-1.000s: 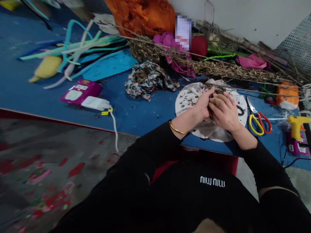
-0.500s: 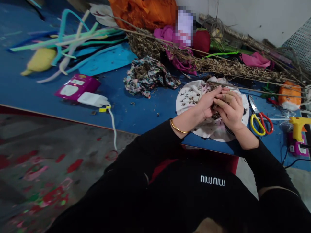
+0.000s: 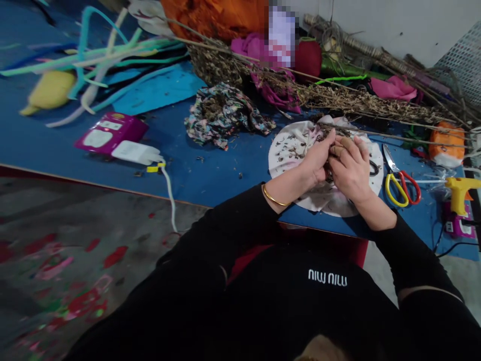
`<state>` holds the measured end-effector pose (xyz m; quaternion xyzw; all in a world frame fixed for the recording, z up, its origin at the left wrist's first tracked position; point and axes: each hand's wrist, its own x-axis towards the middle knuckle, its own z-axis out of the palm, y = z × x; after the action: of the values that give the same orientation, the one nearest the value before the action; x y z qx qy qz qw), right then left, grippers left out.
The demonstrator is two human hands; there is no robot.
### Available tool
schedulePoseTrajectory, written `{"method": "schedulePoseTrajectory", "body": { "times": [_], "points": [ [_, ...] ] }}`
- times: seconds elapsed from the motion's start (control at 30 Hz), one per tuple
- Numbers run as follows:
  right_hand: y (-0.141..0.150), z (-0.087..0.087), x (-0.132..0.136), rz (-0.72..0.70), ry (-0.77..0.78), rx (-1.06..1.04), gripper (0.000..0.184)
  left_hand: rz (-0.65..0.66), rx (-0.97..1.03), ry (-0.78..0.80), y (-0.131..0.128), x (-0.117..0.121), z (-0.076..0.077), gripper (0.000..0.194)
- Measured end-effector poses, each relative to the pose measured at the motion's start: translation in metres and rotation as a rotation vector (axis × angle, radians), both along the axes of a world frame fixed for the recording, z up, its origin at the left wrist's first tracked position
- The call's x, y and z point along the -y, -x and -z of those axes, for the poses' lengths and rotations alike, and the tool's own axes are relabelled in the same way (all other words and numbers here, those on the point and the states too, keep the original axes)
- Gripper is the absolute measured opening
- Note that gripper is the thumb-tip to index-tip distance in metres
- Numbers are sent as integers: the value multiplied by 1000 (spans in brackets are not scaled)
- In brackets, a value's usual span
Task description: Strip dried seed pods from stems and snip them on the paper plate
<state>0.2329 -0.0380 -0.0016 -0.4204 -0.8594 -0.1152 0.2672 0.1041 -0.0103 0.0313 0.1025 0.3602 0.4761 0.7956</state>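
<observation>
My left hand (image 3: 314, 161) and my right hand (image 3: 350, 169) are pressed together over a round white cloth (image 3: 289, 149) on the blue table (image 3: 218, 165). Both hands are closed around a small dark clump of dried plant bits (image 3: 329, 150), mostly hidden between the fingers. Dark crumbs lie scattered on the cloth. A gold bangle (image 3: 273, 197) sits on my left wrist. Long dried twig stems (image 3: 349, 104) lie just beyond the cloth.
Yellow and red scissors (image 3: 402, 186) lie right of the cloth, then a yellow glue gun (image 3: 459, 193). A patterned fabric scrap (image 3: 225, 118), a pink power strip (image 3: 108, 133) with white plug, coloured pipe cleaners (image 3: 93, 60) and orange cloth (image 3: 214, 17) lie left and behind.
My hands stay together over the cloth; the right fingers have shifted and curled a little around the clump. The view has drifted slightly.
</observation>
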Motion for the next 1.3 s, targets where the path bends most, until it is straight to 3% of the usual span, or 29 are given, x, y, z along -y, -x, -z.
{"method": "schedulePoseTrajectory", "body": {
  "times": [0.1,0.23,0.5,0.73,1.07,1.3],
  "points": [
    [-3,-5,4,-26,-15,-21,35,-61,-64,-46,-1,-3,4,45],
    [-15,-10,5,-16,-17,-178,41,18,-111,-84,5,-5,3,53],
    [-22,-5,-2,12,-18,-280,46,101,-110,-85,13,1,-6,41],
    [-19,4,-6,-33,-84,-254,72,51,-56,-193,7,6,-13,55],
    [-16,3,-6,11,-27,-124,82,32,-181,-330,-1,-5,16,66],
    [-16,4,-5,31,14,-120,81,67,-187,-328,3,-2,8,61]
  ]
}}
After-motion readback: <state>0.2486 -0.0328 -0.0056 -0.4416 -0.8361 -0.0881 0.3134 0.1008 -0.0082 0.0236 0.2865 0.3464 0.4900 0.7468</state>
